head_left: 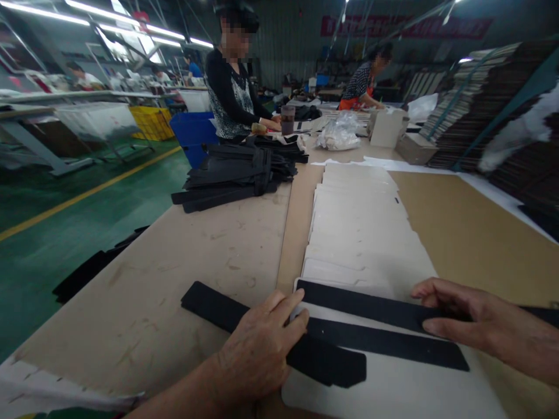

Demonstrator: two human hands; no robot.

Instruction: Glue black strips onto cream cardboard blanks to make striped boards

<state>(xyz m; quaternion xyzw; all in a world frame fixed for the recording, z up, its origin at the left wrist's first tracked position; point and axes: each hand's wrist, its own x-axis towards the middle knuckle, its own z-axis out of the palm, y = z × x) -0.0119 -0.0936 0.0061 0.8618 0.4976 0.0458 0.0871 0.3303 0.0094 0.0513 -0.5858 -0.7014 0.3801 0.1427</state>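
Note:
My right hand pinches a long black strip between thumb and fingers, near the strip's right part. The left end of that strip lies by the fingertips of my left hand, on a pale board. My left hand is curled over a second black strip, which sticks out on both sides beneath it. Another black strip lies flat on the top pale board, just below the one in my right hand. My left palm is hidden from view.
Overlapping pale boards run away up the table. A pile of black strips lies at the far left, with more dark pieces by the left edge. Two people work beyond, near a plastic bag and stacked boards.

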